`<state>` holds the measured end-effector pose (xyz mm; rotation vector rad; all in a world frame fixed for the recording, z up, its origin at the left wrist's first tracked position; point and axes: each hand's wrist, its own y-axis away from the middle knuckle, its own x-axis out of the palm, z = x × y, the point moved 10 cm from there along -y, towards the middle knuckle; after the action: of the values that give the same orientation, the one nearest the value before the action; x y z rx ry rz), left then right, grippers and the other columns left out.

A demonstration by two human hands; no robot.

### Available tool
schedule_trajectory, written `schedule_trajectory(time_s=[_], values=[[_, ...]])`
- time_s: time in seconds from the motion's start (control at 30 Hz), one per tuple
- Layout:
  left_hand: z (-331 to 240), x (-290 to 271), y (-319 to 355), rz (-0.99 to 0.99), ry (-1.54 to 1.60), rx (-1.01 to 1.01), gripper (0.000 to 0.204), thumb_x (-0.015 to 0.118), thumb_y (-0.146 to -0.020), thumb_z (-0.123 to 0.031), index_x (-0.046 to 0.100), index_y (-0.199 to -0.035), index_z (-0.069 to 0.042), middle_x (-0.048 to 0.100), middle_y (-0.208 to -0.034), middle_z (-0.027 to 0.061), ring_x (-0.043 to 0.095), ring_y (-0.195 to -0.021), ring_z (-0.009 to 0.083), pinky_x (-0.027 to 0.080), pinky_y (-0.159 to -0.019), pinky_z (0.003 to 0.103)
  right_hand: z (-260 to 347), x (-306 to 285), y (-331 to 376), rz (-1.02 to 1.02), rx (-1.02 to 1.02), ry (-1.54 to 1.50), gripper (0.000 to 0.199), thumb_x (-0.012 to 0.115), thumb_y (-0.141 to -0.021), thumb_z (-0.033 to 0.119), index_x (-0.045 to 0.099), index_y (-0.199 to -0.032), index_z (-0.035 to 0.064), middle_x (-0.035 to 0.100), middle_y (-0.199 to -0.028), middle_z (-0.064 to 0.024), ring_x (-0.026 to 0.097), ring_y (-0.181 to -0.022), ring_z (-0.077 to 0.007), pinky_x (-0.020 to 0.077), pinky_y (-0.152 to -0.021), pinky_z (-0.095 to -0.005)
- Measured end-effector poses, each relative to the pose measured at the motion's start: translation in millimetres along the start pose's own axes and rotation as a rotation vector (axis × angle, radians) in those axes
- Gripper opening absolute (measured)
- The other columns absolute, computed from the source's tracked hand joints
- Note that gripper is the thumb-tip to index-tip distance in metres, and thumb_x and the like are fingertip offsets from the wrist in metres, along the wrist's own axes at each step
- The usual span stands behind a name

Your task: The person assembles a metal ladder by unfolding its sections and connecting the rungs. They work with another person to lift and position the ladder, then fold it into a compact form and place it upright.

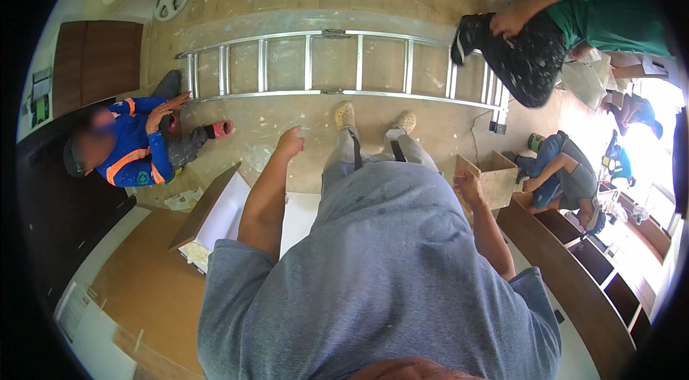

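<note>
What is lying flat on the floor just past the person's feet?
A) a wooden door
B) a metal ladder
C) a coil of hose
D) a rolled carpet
B: a long metal ladder with evenly spaced rungs lies across the dusty floor just beyond the person's light-coloured shoes.
</note>
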<state>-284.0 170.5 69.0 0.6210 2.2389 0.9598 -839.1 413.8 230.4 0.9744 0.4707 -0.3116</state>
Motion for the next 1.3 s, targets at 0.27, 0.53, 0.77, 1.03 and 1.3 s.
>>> schedule_trajectory(time_s=[0.27, 0.53, 0.77, 1.03, 1.3], values=[[-36.0, 58.4, -79.1, 0.213, -0.285, 0.096, 0.080, 0.060, -0.082, -0.008, 0.023, -0.152, -0.016, 0.069, -0.095, 0.0191, 0.067, -0.080, 0.0274, 0.054, -0.065, 0.038, 27.3, -2.4, 15.0, -0.010, -0.041, -0.060, 0.031, 0.063, -0.086, 0.020, 0.063, -0.114, 0.0058, 0.064, -0.081, -0.0048, 0.065, -0.074, -0.0140, 0.0483, -0.061, -0.0283], [-94.3, 103.6, -92.1, 0.285, -0.413, -0.012, 0.086, 0.057, -0.086, -0.007, 0.007, -0.155, -0.016, 0.069, -0.102, 0.0200, 0.068, -0.077, 0.0267, 0.057, -0.060, 0.041, -33.0, -3.0, 36.5, -0.027, 0.024, -0.156, 0.031, 0.062, -0.087, 0.018, 0.062, -0.116, 0.0077, 0.063, -0.083, -0.0029, 0.063, -0.071, -0.0125, 0.0479, -0.061, -0.0279], [-105.2, 77.5, -41.1, 0.353, -0.037, 0.000, 0.055, 0.061, -0.087, -0.014, 0.049, -0.140, -0.011, 0.066, -0.086, 0.0133, 0.065, -0.068, 0.0216, 0.058, -0.059, 0.039, -69.2, 28.3, 56.3, -0.018, 0.074, -0.124, 0.029, 0.068, -0.085, 0.020, 0.062, -0.111, 0.0076, 0.064, -0.082, -0.0077, 0.063, -0.069, -0.0158, 0.0481, -0.058, -0.0305], [-52.4, 23.5, -5.9, 0.310, -0.045, -0.141, 0.049, 0.058, -0.088, -0.011, 0.053, -0.137, -0.011, 0.063, -0.080, 0.0085, 0.061, -0.066, 0.0172, 0.055, -0.061, 0.037, -25.6, 41.9, 35.3, -0.073, -0.064, -0.215, 0.029, 0.068, -0.085, 0.018, 0.064, -0.109, 0.0028, 0.067, -0.087, -0.0113, 0.063, -0.072, -0.0166, 0.0507, -0.066, -0.0324], [-58.4, -14.6, 21.0, 0.367, -0.201, -0.196, 0.048, 0.057, -0.091, -0.010, 0.051, -0.139, -0.010, 0.060, -0.076, 0.0063, 0.058, -0.062, 0.0156, 0.052, -0.058, 0.034, -84.9, 70.3, 52.1, -0.115, 0.133, -0.517, 0.034, 0.064, -0.083, 0.019, 0.060, -0.114, 0.0034, 0.065, -0.094, -0.0081, 0.061, -0.077, -0.0172, 0.0484, -0.067, -0.0307]])
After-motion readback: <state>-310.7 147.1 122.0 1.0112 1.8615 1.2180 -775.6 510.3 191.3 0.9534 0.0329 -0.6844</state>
